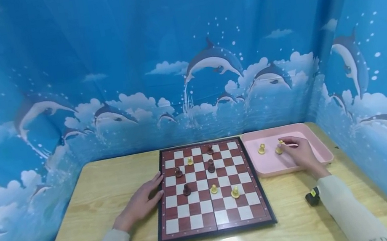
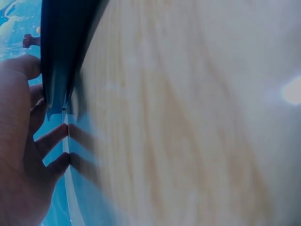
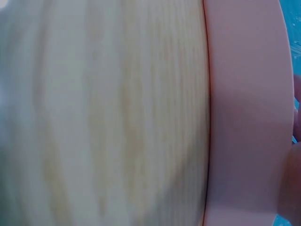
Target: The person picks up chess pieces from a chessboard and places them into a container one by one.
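Right hand: grasping — a yellow chess piece is pinched between thumb and fingertips, leaning, inside the pink tray. Such a grip is presumably used because little room is offered by so slim a piece. Whether its base touches the tray floor cannot be told; in the right wrist view the pinch is hidden by the tray wall.
Left hand: nothing is grasped; the fingers are extended and rested at the left edge of the chessboard, perhaps so that it is kept from sliding.
Tray: set just right of the board's far half, seemingly where it is easily reached by the right hand. A second yellow piece is placed left of the pinched one; rolling pieces are probably contained by the raised rim.
Board: laid flat on the wooden table, its middle seam run from near to far.
Dark pieces: four are spread out — one by the far edge, a tall one just nearer, two on the left half.
Yellow pieces on squares: one is stood far left, one beside the seam, one near right.
Backdrop: the table is enclosed by a blue dolphin curtain.
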Available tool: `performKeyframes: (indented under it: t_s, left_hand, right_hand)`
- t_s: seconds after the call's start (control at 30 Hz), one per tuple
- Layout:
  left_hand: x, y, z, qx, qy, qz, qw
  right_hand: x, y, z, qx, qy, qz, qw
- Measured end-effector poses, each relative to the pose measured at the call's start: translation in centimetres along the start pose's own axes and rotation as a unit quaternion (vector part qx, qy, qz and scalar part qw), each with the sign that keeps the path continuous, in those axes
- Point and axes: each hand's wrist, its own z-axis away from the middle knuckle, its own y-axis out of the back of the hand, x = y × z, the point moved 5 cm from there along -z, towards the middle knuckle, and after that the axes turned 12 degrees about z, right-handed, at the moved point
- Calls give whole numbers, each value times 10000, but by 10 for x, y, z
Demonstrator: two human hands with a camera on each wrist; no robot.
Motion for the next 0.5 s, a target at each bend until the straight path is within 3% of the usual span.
performKeyframes:
  t_s: [0.17, 0.5]
  left_hand:
    - [-1, -2, 1, -57, 215, 79, 9997]
    - [0, 2, 0, 36, -37, 3, 10000]
  right_hand:
    - [-1, 1, 0, -10, -60, 43, 10000]
    - [-11, 3, -1, 318, 5, -202, 9993]
